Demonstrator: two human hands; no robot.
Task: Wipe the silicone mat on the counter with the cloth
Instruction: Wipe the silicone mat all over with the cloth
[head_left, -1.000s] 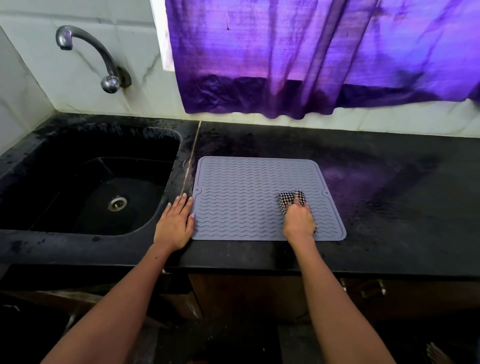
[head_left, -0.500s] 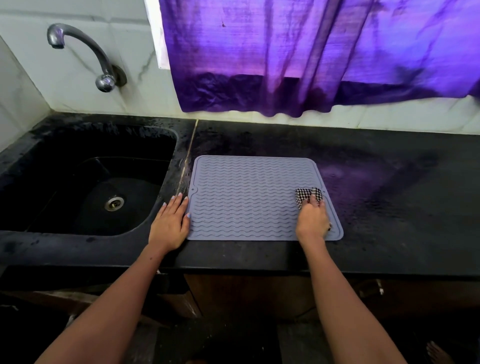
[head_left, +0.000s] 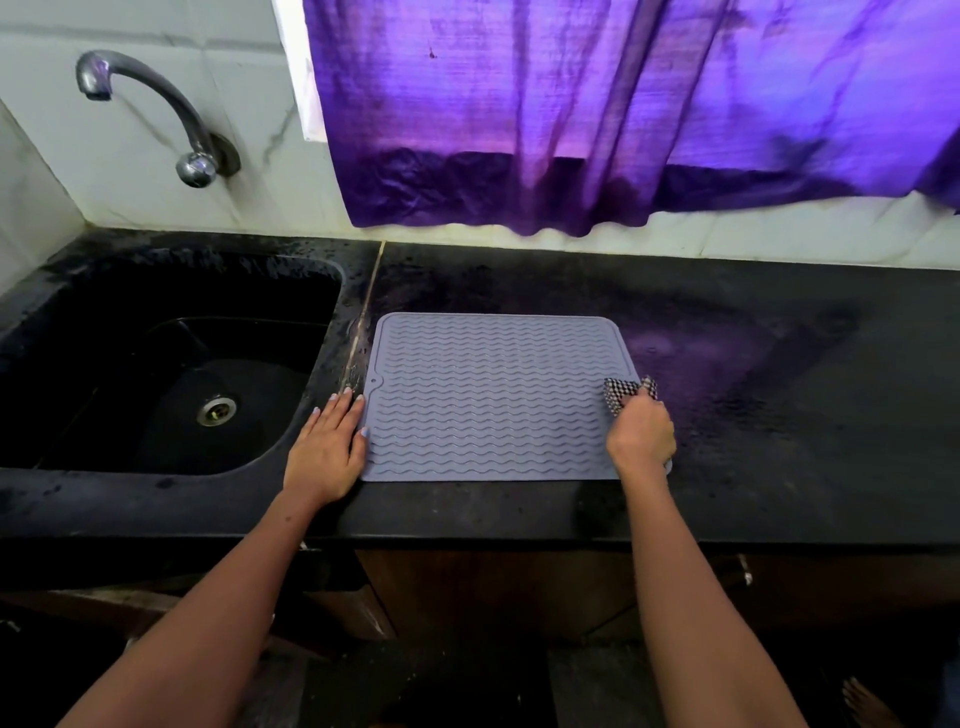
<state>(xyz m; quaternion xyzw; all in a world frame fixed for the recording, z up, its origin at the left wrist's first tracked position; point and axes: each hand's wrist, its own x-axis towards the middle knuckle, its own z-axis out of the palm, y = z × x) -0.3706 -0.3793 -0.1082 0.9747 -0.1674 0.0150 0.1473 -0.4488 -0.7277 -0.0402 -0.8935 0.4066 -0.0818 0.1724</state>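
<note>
A grey-lilac silicone mat (head_left: 488, 395) with wavy ridges lies flat on the black counter (head_left: 753, 415), just right of the sink. My right hand (head_left: 641, 434) grips a bunched black-and-white checked cloth (head_left: 623, 392) and presses it on the mat's right edge, near the front right corner. The cloth sticks out beyond my fingers; most of it is hidden under the hand. My left hand (head_left: 327, 447) lies flat with straight fingers on the counter, its fingertips touching the mat's left edge.
A black sink (head_left: 156, 364) with a metal drain sits to the left, a curved tap (head_left: 156, 109) on the tiled wall above it. A purple curtain (head_left: 597, 114) hangs over the back of the counter. Dark cupboards stand below the counter's front edge.
My right hand has slid the cloth rightward across the mat, from its right-centre to its right edge. My left hand has stayed at the mat's left edge.
</note>
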